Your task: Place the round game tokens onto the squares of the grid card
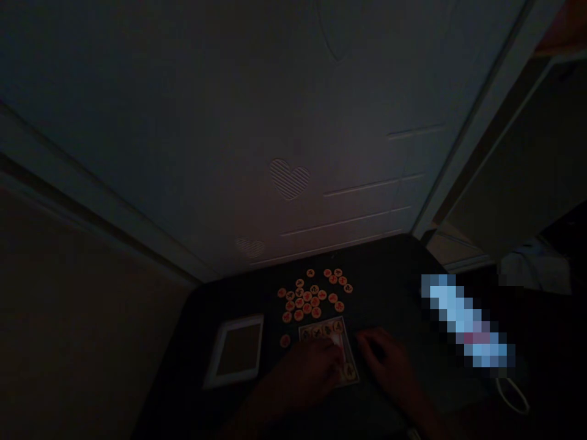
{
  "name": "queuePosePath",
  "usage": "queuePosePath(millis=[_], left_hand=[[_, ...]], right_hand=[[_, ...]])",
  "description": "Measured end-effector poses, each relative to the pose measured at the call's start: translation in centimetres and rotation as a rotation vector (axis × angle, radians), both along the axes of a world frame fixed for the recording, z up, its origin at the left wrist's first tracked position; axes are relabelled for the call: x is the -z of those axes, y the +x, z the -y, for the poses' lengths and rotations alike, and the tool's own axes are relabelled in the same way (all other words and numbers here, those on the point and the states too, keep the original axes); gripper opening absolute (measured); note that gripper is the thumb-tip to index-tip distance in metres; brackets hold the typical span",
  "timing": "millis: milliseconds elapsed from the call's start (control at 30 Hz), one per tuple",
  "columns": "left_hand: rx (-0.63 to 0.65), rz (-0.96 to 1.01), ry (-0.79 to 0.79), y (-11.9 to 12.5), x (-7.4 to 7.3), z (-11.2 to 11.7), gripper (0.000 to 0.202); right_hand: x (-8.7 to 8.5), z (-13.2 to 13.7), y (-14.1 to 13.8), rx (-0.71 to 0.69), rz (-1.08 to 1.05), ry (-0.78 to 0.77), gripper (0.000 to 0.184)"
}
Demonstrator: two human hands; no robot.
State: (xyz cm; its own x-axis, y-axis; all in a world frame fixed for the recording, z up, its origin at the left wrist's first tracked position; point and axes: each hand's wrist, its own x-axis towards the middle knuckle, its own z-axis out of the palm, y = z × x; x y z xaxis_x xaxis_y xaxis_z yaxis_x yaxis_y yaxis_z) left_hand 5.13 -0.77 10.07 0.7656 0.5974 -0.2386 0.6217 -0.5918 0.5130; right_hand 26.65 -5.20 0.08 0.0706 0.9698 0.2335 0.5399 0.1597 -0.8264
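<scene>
My left hand point(314, 366) reaches over a small shallow box point(354, 354) with a light rim, its fingers closed and pointing into it. What the fingertips hold, if anything, is hidden. Round xiangqi pieces point(327, 330) line the box's far side, and one more piece point(349, 371) sits in its near right corner. Just right of the box, my right hand point(387, 360) is curled low over the table, thumb and finger meeting around a dark gap. Its grip is too dark to make out. Beyond the box lie several loose xiangqi pieces point(307, 297) with red or dark characters.
A white-rimmed tray or lid point(260, 342) lies left of the box on the dark table point(385, 269). A single piece point(285, 341) is between them. At the right is a bright pixelated object point(458, 318) near a white loop point(513, 397). A pale panel point(206, 153) with hearts rises behind.
</scene>
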Motion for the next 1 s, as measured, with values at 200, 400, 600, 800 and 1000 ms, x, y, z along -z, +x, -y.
queuePosePath(millis=[200,400,600,800,1000], left_hand=[[-0.084,0.028,-0.058,-0.4,-0.4,0.6,0.021],[-0.075,0.009,-0.092,-0.6,0.4,1.0,0.036],[-0.067,0.005,-0.045,-0.4,1.0,1.0,0.025],[-0.024,0.015,-0.029,-0.4,0.1,0.8,0.019],[-0.105,0.087,0.013,-1.2,-1.2,-2.1,0.02]], right_hand=[[-0.1,0.1,0.1,-0.009,0.02,-0.011,0.022],[0.0,0.0,-0.1,0.011,0.01,-0.005,0.023],[0.0,0.0,0.0,-0.009,0.008,0.007,0.025],[0.2,0.0,0.2,-0.012,0.013,0.024,0.024],[0.0,-0.1,0.1,-0.017,0.023,0.007,0.026]])
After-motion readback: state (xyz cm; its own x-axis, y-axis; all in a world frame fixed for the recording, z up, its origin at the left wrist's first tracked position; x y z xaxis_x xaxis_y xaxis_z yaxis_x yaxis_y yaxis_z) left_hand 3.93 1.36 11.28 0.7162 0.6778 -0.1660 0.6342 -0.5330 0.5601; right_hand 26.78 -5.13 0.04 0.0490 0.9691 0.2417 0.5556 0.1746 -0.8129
